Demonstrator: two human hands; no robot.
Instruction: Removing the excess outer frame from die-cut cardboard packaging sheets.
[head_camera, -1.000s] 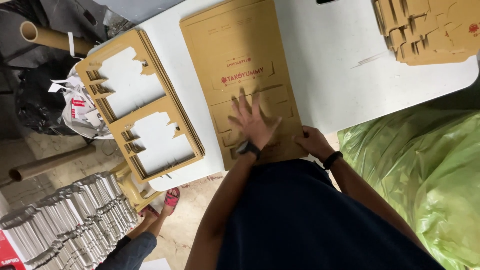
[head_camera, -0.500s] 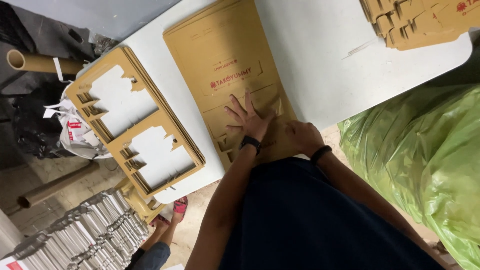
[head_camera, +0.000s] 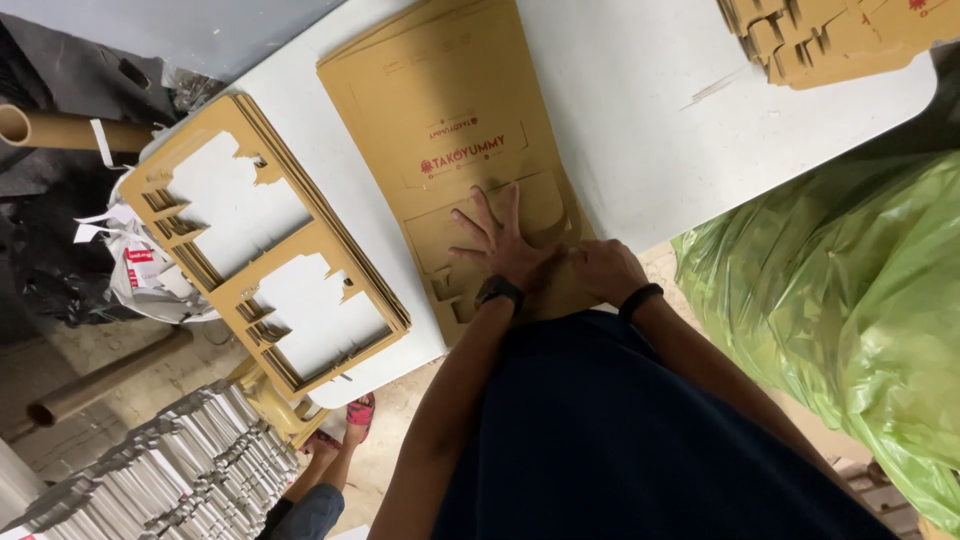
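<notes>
A stack of brown die-cut cardboard sheets (head_camera: 450, 120) with red print lies on the white table (head_camera: 640, 130). My left hand (head_camera: 500, 245), a black watch on its wrist, presses flat on the near part of the top sheet with fingers spread. Right beside it, my right hand (head_camera: 603, 270), with a black band on its wrist, has its fingers curled on the sheet's near right edge. What the curled fingers hold under them is hidden.
A pile of punched-out cardboard frames (head_camera: 265, 250) hangs over the table's left edge. Cut brown pieces (head_camera: 830, 40) lie at the far right. A green plastic bag (head_camera: 830, 300) stands to the right. Cardboard tubes (head_camera: 60, 128), grey stacks (head_camera: 170, 470) and another person's sandalled feet (head_camera: 345, 430) are on the floor.
My right hand has slid left until it sits close against my left hand. The left hand stays flat on the sheet. The view has shifted slightly.
</notes>
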